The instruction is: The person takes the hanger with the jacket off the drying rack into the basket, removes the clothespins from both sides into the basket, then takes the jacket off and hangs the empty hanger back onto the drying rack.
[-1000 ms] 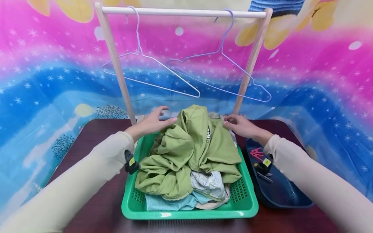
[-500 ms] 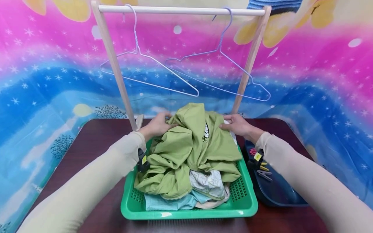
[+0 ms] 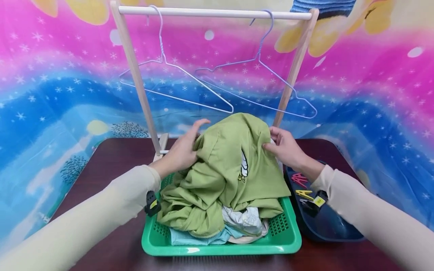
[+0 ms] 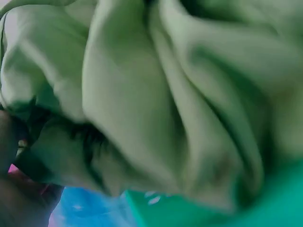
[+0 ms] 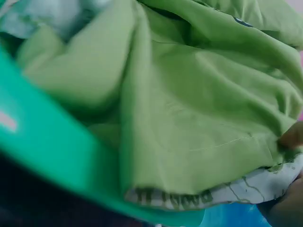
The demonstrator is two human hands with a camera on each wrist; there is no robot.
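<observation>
A green zip jacket (image 3: 234,158) with a white patterned lining and a small white-and-yellow motif lies heaped in a green plastic basket (image 3: 217,250). At its left side my left hand (image 3: 179,152) holds the cloth, one finger stretched upward and others hidden behind the fabric. Opposite, my right hand (image 3: 286,148) pinches the jacket's right edge between thumb and fingers. The right wrist view shows the thumb on the green outside (image 5: 208,123) and the lining below. Cloth fills most of the left wrist view. Light blue fabric (image 3: 196,237) shows under the jacket.
Behind the basket stands a rack with a white bar (image 3: 210,12), carrying a white wire hanger (image 3: 190,75) and a purple one (image 3: 259,56). A dark blue tray (image 3: 335,226) at the right holds pink clothespins (image 3: 299,178) and a yellow clothespin (image 3: 304,194).
Both hands have come onto the jacket's sides and taken hold. Its upper part has risen and shifted right, with the motif lower and more spread out.
</observation>
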